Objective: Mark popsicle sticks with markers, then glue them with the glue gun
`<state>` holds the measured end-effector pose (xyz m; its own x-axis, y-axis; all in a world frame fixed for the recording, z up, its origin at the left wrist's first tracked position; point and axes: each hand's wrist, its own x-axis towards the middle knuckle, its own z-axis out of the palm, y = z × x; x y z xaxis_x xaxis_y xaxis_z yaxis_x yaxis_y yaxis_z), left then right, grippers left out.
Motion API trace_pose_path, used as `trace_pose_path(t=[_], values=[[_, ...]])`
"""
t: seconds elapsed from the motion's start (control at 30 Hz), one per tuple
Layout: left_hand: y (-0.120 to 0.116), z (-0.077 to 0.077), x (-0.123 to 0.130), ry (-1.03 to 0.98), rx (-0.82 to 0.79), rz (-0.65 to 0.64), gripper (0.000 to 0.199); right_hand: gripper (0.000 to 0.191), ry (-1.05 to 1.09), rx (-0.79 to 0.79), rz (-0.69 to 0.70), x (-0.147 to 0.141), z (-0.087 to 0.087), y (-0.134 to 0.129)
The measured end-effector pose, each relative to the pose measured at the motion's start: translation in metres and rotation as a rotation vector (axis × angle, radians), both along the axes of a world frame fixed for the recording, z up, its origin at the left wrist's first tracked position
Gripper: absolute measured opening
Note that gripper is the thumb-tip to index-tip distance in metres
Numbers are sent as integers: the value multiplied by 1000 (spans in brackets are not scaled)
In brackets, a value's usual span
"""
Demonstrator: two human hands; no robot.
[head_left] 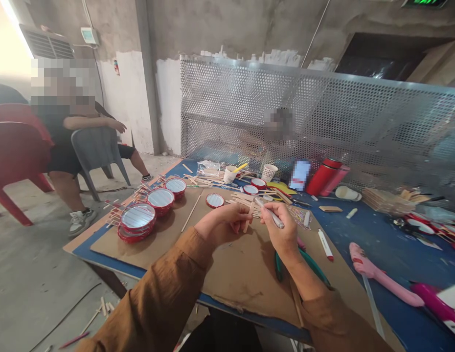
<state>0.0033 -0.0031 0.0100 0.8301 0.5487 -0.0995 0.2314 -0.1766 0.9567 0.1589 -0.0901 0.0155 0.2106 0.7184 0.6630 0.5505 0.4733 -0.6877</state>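
Observation:
My left hand (233, 220) pinches a small wooden craft stick (246, 226) over the cardboard sheet. In my right hand (282, 227) is a white marker (273, 216), its tip end close to the stick; I cannot tell whether they touch. Behind both hands lies a spread of wooden sticks (242, 198). A small round red piece with a white face (215, 200) sits beyond my left hand. To the left stand several larger red drum-like pieces (138, 216) with sticks fixed to them. Green-handled pliers or scissors (311, 264) lie partly under my right forearm.
Cardboard (235, 288) covers part of the blue table (363, 222). On the right are a red-capped marker (325, 244), a pink glue gun (381, 276) and a red bottle (324, 176). Paper cups (231, 174) stand near the perforated metal screen (227, 107). A person (88, 122) sits at left.

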Motion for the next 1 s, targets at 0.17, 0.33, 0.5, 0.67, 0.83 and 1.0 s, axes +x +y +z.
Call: trace_pose_path(t=[0.17,0.33,0.5,0.67,0.83,1.0], values=[[0,0,0,18,7,11,24,21,-7,-17,-4,1,-2,0],[1,-2,1,4,-7,13,24,21,-39,-23,-10,2,-4,1],[1,-2,1,5,-3,11,24,20,-49,-10,-8,2,-4,1],[0,1,0,11,4,12,23,19,-50,-19,-14,2,-2,0],[-1,3,0,18,-7,-3,23,19,-52,-15,-21,2,0,-1],[0,-1,1,-3,-24,13,19,19,-46,-13,-14,2,2,-2]])
